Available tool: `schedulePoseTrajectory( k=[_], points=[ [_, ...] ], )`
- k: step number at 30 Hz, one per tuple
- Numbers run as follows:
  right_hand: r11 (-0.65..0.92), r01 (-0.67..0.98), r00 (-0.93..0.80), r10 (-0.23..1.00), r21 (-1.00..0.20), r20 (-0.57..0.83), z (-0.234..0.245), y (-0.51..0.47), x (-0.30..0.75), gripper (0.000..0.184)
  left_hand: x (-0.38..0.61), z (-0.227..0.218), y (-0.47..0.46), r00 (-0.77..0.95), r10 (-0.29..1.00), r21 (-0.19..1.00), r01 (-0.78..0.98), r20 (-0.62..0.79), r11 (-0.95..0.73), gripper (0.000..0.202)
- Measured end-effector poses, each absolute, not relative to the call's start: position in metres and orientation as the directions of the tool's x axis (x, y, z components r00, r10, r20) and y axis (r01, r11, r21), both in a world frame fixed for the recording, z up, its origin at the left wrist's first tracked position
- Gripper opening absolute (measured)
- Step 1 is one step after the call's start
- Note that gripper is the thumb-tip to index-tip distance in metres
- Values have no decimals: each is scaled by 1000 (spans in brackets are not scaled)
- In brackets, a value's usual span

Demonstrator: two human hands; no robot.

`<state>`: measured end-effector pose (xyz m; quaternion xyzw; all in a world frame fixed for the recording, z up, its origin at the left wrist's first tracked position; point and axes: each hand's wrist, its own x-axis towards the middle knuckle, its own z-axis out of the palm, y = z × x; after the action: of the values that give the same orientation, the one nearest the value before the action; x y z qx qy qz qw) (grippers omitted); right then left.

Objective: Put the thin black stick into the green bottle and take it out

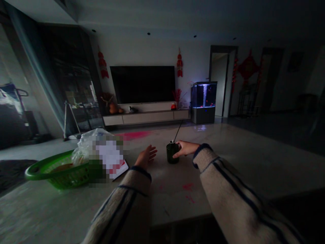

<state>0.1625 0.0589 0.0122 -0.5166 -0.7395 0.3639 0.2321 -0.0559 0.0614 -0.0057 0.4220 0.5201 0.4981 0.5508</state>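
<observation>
A small dark green bottle point(172, 153) stands upright on the pale stone-look table point(228, 169). A thin dark stick point(178, 131) leans up and to the right out of its pale neck. My right hand point(187, 148) has its thumb and fingers around the bottle's right side. Left of the bottle, apart from it, my left hand point(146, 156) is open with its fingers stretched out and holds nothing.
A green plastic basket point(69, 183) holding a clear plastic bag point(88, 139) is at the left of the table. Beside it lies a white, partly blurred flat thing point(110, 157). Pink marks point(188, 186) show near the front edge. A lit fish tank point(204, 96) stands beyond.
</observation>
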Motion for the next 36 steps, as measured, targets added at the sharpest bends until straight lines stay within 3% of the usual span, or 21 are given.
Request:
schedulePoseTrajectory(
  k=[5, 10, 17, 36],
  points=[
    [290, 473, -482, 876, -832, 31, -6, 68, 160, 55, -57, -12, 69, -93, 989, 993, -4, -115, 115, 36],
    [222, 457, -400, 916, -861, 24, -20, 76, 163, 63, -56, -16, 73, -92, 989, 993, 16, -116, 118, 38],
    [265, 423, -365, 925, -867, 105, -30, 80, 163, 55, -51, -18, 75, -127, 984, 992, 13, -124, 127, 35],
    [281, 335, -295, 938, -899, 183, -37, 88, 158, 54, -47, -22, 75, -115, 990, 994, 56, -85, 92, 36]
  ],
)
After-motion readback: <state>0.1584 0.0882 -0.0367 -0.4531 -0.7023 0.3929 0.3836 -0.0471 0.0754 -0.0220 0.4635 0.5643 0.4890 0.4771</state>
